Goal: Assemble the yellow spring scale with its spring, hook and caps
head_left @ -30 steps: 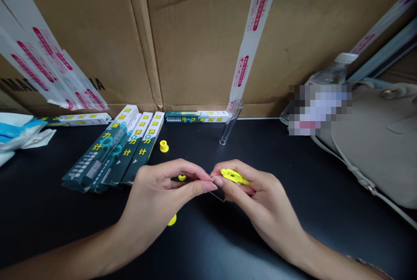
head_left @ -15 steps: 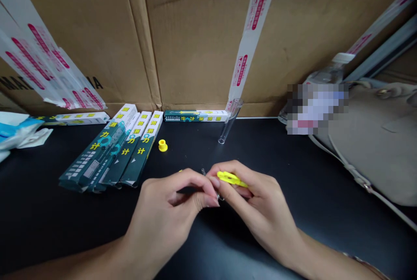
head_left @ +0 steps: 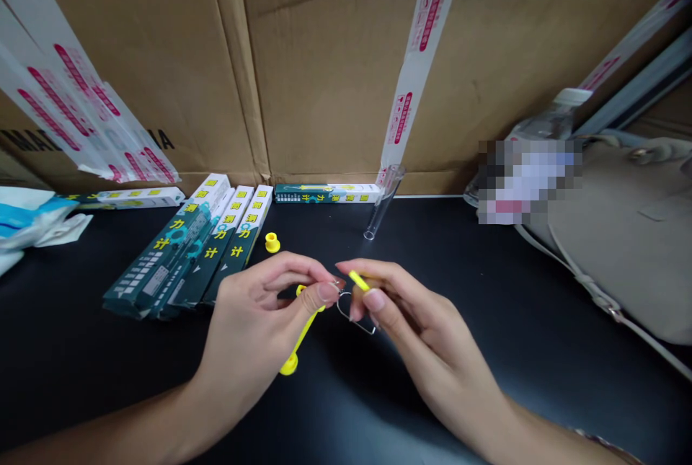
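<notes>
My left hand [head_left: 286, 306] pinches the end of a thin metal wire hook [head_left: 357, 322] between thumb and forefinger. The hook's bent loop hangs between the two hands, close to my right fingertips. In my right hand [head_left: 403, 306], thumb and fingers grip a small yellow plastic piece [head_left: 358, 280], seen nearly edge-on. A longer yellow plastic part [head_left: 301, 335] with rounded ends lies under my left hand, which partly covers it. Farther back, a yellow flanged cap [head_left: 272, 242] rests on the black table [head_left: 324, 422]. Beyond my fingers stands a clear tube [head_left: 383, 202], appearing tilted in view.
Several green-and-white boxes [head_left: 167, 249] lie side by side at the left, with another box [head_left: 327, 194] along the large carton [head_left: 324, 90]. A white-and-blue plastic packet [head_left: 37, 216] is at far left. On the right are a bottle [head_left: 562, 115] and a beige bag [head_left: 621, 234].
My hands have moved slightly apart, exposing the wire loop. The yellow piece in my right hand has turned edge-on. The longer yellow part now shows beneath my left hand.
</notes>
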`<action>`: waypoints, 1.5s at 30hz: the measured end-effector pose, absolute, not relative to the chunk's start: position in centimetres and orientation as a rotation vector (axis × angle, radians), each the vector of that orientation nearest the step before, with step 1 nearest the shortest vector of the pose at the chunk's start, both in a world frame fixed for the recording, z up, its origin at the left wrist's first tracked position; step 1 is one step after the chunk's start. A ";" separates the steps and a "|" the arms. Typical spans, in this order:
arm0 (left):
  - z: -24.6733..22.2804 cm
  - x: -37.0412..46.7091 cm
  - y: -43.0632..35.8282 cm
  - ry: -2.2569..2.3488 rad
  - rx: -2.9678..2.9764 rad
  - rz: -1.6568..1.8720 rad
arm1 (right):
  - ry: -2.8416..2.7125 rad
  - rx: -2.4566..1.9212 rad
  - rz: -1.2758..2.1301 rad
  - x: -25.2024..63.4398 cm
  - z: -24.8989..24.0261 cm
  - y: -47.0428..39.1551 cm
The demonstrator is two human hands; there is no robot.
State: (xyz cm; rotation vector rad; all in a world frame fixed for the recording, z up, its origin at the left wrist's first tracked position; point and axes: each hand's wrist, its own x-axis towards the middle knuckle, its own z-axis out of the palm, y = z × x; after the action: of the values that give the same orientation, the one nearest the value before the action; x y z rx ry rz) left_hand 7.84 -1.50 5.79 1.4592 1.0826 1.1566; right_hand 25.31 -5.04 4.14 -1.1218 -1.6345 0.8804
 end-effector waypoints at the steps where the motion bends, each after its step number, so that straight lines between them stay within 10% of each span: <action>1: 5.8 7.9 -1.5 1.078 1.458 1.173 | -1.628 -1.124 0.886 25.3 4.0 -5.1; 45: 5.7 8.0 -1.7 1.073 1.419 1.170 | -1.601 -1.110 0.710 25.2 3.7 -5.9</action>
State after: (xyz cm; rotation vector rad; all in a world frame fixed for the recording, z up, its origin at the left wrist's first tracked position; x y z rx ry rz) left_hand 8.02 -1.71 5.73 1.4190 1.0730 1.1696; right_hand 25.20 -5.87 3.70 -1.1097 -1.6005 0.7099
